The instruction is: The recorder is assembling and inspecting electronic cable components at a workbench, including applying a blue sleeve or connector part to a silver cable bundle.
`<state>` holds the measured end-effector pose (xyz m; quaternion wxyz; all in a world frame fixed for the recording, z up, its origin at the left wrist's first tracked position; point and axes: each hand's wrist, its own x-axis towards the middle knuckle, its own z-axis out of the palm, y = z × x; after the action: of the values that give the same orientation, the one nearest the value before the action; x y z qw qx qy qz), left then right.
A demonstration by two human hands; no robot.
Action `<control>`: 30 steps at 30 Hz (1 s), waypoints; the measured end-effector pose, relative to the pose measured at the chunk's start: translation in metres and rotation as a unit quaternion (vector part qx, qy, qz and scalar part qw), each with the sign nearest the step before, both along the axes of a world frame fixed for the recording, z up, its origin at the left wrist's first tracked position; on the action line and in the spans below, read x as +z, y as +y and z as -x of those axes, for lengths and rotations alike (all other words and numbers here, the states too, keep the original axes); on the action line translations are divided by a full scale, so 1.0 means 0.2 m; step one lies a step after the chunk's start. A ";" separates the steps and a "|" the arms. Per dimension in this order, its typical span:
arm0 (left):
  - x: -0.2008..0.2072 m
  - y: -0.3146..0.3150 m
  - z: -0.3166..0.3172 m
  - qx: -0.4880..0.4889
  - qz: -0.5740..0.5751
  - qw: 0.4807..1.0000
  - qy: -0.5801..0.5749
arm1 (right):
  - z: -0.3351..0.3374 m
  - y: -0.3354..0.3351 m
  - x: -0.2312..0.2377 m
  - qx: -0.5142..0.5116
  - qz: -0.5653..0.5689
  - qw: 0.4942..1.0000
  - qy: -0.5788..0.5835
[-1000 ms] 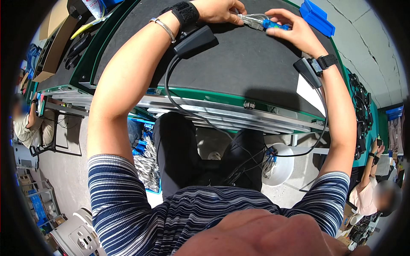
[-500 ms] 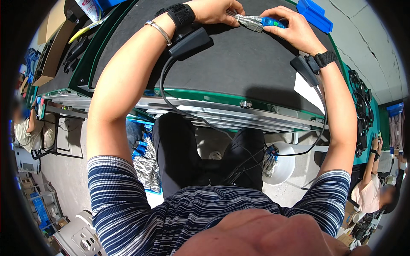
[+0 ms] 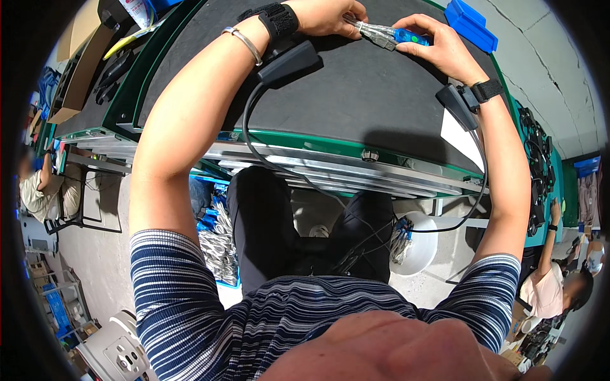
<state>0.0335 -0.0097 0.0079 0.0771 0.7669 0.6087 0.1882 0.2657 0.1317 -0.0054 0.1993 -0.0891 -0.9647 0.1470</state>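
Note:
Over the far part of the dark bench mat, my two hands hold a bundled clear-grey cable between them. My left hand pinches its left end, beside a pale tie wrapped round the strands. At the right end, my right hand has thumb and fingers closed on the cable's translucent blue connector, which carries a green spot. A grey plug lies along the bundle's near side, between my hands. Each wrist wears a black strap with a black corded device.
A blue bin stands at the far right corner, with white paper nearer. Below the bench are a crate of blue-ended cables and a white bucket. Black cables lie on the right. Other people sit at both sides.
My hands and the cable appear slightly farther right and a little lower in view, with the same grip. The person at the right has shifted their arms.

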 end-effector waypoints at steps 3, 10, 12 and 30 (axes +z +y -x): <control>0.00 0.00 0.00 -0.008 0.006 1.000 0.006 | 0.00 0.00 -0.01 0.005 0.013 1.000 0.002; 0.00 0.00 -0.01 -0.008 0.012 1.000 0.001 | 0.00 0.00 -0.01 0.011 0.054 0.998 -0.008; 0.00 0.00 -0.01 0.002 0.009 1.000 0.025 | 0.00 0.00 -0.01 0.010 0.065 0.998 -0.013; 0.01 -0.01 0.00 -0.002 0.035 0.999 -0.021 | -0.03 -0.03 0.05 0.049 0.129 0.989 -0.054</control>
<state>0.0330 -0.0119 0.0108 0.1174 0.7608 0.6116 0.1829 0.2714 0.1252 0.0039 0.1262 -0.0745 -0.9504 0.2744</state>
